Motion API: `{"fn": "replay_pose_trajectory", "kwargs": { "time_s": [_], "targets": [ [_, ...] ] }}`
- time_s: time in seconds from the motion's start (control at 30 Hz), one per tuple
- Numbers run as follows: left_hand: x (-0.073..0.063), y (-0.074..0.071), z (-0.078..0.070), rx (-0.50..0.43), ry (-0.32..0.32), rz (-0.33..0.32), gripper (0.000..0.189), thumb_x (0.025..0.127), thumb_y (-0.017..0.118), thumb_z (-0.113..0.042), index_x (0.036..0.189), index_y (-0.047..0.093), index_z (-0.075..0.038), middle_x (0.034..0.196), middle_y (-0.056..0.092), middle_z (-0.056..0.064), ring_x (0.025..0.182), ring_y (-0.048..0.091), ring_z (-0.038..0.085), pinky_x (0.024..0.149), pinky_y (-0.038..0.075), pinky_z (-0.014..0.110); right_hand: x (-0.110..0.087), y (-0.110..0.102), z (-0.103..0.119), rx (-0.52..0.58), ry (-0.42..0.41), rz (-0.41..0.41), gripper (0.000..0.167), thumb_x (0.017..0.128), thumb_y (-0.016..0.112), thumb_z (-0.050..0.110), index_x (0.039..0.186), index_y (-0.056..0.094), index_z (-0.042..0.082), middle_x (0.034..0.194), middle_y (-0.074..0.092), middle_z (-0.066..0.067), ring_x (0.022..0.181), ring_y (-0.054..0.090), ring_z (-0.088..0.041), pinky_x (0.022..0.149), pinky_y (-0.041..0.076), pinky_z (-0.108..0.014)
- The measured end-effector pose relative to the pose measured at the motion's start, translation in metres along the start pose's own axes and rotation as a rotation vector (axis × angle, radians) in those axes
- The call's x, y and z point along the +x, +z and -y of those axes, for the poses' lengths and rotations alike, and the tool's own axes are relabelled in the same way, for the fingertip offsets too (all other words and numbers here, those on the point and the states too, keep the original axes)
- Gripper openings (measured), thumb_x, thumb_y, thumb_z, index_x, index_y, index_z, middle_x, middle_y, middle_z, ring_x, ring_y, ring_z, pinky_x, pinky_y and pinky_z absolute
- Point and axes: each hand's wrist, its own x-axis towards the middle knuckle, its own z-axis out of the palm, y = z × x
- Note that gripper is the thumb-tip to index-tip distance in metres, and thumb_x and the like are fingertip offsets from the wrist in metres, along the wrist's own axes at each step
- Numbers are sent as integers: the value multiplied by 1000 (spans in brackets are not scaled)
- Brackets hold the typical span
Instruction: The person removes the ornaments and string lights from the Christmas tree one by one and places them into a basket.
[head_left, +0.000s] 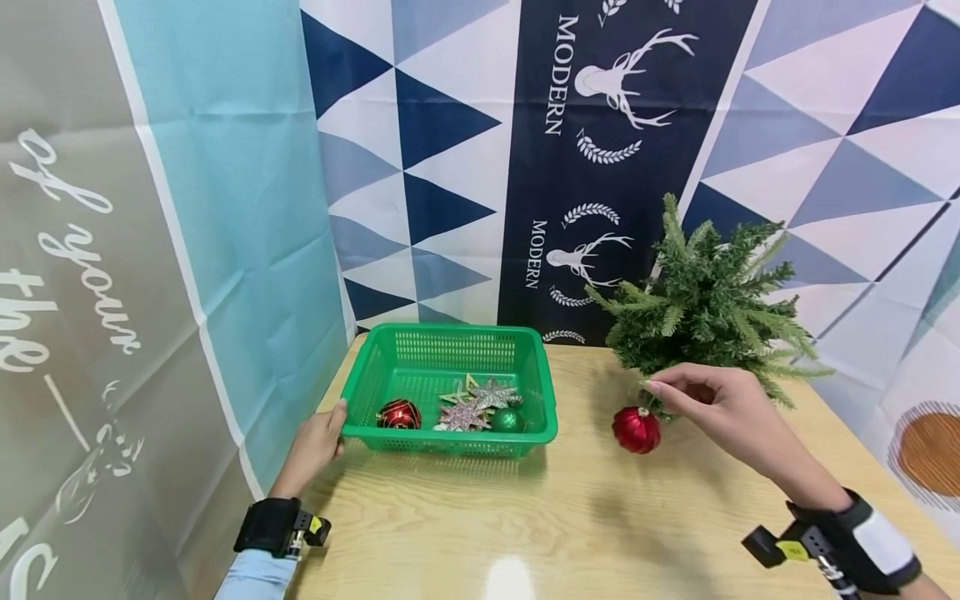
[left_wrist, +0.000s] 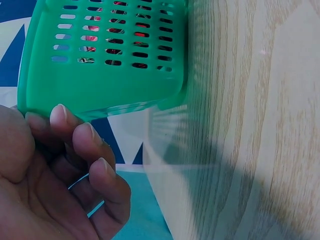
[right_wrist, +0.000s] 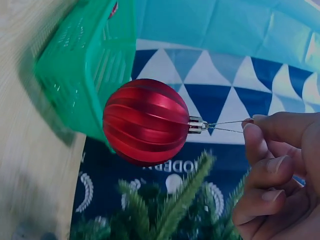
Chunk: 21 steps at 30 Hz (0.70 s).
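Note:
A red ridged Christmas bauble (head_left: 637, 430) hangs from a thin string loop that my right hand (head_left: 723, 412) pinches between thumb and forefinger. In the right wrist view the bauble (right_wrist: 146, 122) shows its silver cap, and the string runs taut to the fingertips. Just behind the right hand stands a small artificial Christmas tree (head_left: 701, 304). My left hand (head_left: 315, 442) grips the near left corner of the green basket (head_left: 546, 392), thumb on the rim and fingers beneath it. Inside lie a red striped bauble (head_left: 399, 414), glittery star ornaments (head_left: 463, 414) and a green bauble (head_left: 507, 420).
Everything stands on a light wooden table (head_left: 480, 517). A patterned cloth backdrop (head_left: 450, 167) rises along the back edge, and a turquoise and grey cloth (head_left: 232, 208) closes off the left side. The tree's branches spread over the table's back right.

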Motion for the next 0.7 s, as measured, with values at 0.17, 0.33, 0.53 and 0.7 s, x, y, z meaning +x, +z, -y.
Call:
{"fn": "replay_pose_trajectory", "kwargs": {
  "time_s": [0.17, 0.33, 0.53, 0.7],
  "targets": [
    [-1, -1, -6, 3, -36, -2, 55, 113, 26, -52, 79, 43, -12, 64, 50, 8, 58, 45, 24, 71, 35, 40, 17, 15, 11, 26, -40, 19, 9, 101, 71, 23, 106, 77, 27, 73, 66, 10, 55, 52, -11, 50, 38, -27],
    [-3, -1, -5, 0, -4, -17, 54, 114, 26, -49, 77, 41, -13, 62, 49, 8, 57, 46, 34, 67, 34, 39, 37, 35, 19, 17, -71, 9, 8, 101, 71, 26, 103, 78, 26, 66, 59, 9, 55, 47, -11, 55, 38, -26],
    [-5, 1, -3, 5, 2, -26, 57, 113, 24, -53, 77, 42, -13, 62, 49, 8, 57, 46, 38, 68, 34, 40, 59, 62, 23, 40, -67, 68, 13, 102, 69, 32, 103, 78, 22, 73, 65, 9, 60, 56, -11, 55, 39, -27],
    [-3, 1, -6, 0, -34, -16, 57, 114, 27, -48, 78, 47, -9, 61, 50, 9, 56, 44, 25, 72, 35, 40, 70, 84, 22, 92, -46, 116, 14, 101, 70, 33, 102, 78, 22, 77, 67, 5, 63, 60, -16, 54, 41, -27]
  ]
}}
